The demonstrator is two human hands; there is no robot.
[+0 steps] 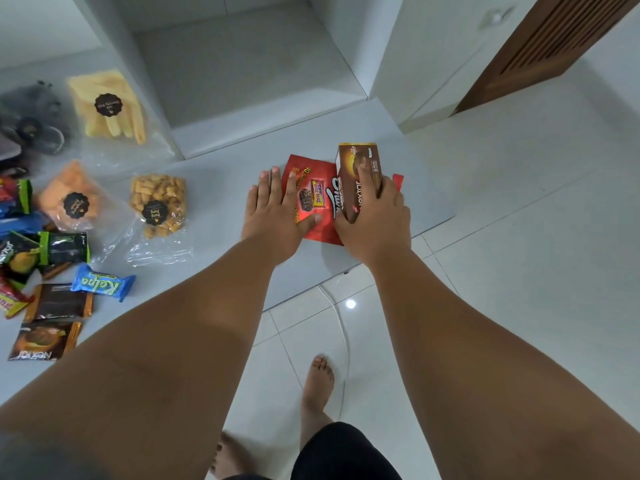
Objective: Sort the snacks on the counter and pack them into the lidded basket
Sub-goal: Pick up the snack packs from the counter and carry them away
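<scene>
Forearms (194, 323) outstretched. I note right hand (374, 216) gripping brown box (360, 168) — long axis along its fingers; left hand (277, 206) flat, fingers straight, on red box (308, 202) — basket unseen.

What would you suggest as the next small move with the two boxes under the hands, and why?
Probably lay the brown Nextar box flat on the red box, stacking them: the right hand grips it upright over the red box's right side, while the left hand lies flat on the red box, steadying it. No basket is in view.
</scene>
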